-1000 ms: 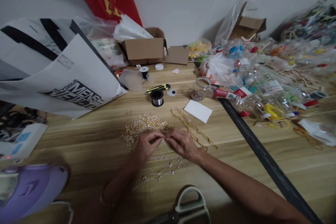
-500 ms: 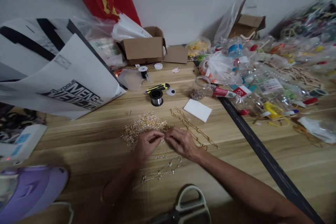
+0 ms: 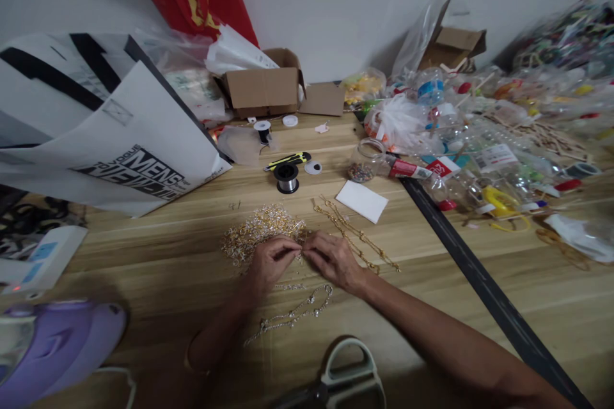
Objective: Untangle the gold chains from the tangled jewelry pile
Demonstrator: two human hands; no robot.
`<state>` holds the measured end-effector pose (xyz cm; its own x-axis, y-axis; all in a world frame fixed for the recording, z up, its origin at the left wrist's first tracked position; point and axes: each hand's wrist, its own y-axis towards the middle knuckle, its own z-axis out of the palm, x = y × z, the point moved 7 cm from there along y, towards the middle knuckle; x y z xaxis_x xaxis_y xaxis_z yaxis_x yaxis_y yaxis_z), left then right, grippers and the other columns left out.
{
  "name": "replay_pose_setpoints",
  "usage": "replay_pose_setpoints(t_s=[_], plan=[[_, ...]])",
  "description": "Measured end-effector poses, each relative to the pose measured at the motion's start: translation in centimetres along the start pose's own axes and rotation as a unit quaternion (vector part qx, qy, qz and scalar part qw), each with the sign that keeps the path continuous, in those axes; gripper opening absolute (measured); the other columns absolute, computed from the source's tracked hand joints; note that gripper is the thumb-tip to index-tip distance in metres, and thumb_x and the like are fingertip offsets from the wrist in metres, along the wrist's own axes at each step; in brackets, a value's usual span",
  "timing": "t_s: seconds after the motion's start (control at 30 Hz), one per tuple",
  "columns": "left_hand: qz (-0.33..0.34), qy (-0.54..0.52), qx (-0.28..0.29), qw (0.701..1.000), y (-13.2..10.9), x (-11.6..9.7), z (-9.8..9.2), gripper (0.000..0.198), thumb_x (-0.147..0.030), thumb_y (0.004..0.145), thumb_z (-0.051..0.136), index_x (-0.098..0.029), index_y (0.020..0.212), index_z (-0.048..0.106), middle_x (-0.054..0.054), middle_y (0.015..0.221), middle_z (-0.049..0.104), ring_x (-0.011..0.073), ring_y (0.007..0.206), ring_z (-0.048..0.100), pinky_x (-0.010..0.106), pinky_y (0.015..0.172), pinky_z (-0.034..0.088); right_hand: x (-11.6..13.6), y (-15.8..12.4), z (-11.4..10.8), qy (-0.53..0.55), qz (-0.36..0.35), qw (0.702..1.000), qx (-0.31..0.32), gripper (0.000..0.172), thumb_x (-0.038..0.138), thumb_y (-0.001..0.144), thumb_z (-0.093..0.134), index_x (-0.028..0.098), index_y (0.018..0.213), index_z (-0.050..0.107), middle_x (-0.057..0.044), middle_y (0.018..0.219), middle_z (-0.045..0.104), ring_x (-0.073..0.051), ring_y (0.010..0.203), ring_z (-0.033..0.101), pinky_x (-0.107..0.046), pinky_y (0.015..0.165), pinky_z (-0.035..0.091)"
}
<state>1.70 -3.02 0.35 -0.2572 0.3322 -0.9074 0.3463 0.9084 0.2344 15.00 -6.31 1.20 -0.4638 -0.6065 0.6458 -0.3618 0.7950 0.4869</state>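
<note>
L hand [image 3: 269, 262] & R hand [image 3: 333, 260] met on table [image 3: 432, 307], center toward front edge. Both were pinched shut on a tiny bit [image 3: 301, 253] at the pile [image 3: 261, 230]'s near side, too small to ID. Silver chain [image 3: 292, 313] lay just in front of them, gold chains [image 3: 357, 236] by R hand, scissors [image 3: 348, 377] at front edge.

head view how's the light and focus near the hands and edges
Head view: dim soft light, no glare; left hand and right hand fairly sharp by the gold pile; edges bend and smear, blurring the plastic bottles and purple object.
</note>
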Motion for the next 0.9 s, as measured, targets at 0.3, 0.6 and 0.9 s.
replay_pose_setpoints(t_s=[0.3, 0.6, 0.9], plan=[[-0.034, -0.019, 0.006, 0.999, -0.23, 0.73, 0.16, 0.008, -0.02, 0.074, 0.064, -0.015, 0.074, 0.07, 0.005, 0.076, 0.071, 0.0144, 0.069, 0.067, 0.022, 0.066, 0.055, -0.2, -0.09, 0.12, -0.004, 0.007, 1.0, -0.006, 0.01, 0.019, 0.091, 0.049, 0.019, 0.088, 0.058, -0.005, 0.081, 0.063, -0.015, 0.073, 0.059, -0.025, 0.065, 0.046], [-0.038, -0.011, -0.007, 0.999, -0.45, 0.47, 0.2, 0.008, -0.019, 0.073, 0.065, -0.015, 0.079, 0.069, 0.005, 0.078, 0.074, 0.016, 0.072, 0.07, 0.026, 0.072, 0.058, -0.1, -0.07, 0.1, -0.001, -0.002, 1.0, -0.007, 0.01, 0.02, 0.092, 0.048, 0.019, 0.089, 0.058, -0.006, 0.083, 0.064, -0.015, 0.074, 0.06, -0.026, 0.067, 0.047], [-0.047, -0.013, -0.007, 0.999, -0.52, 0.49, 0.16, 0.008, -0.019, 0.073, 0.066, -0.016, 0.079, 0.07, 0.005, 0.08, 0.074, 0.016, 0.073, 0.07, 0.027, 0.073, 0.059, -0.22, -0.11, 0.18, -0.009, 0.0, 1.0, -0.01, 0.01, 0.02, 0.091, 0.048, 0.02, 0.089, 0.057, -0.005, 0.081, 0.064, -0.016, 0.073, 0.06, -0.025, 0.066, 0.047]])
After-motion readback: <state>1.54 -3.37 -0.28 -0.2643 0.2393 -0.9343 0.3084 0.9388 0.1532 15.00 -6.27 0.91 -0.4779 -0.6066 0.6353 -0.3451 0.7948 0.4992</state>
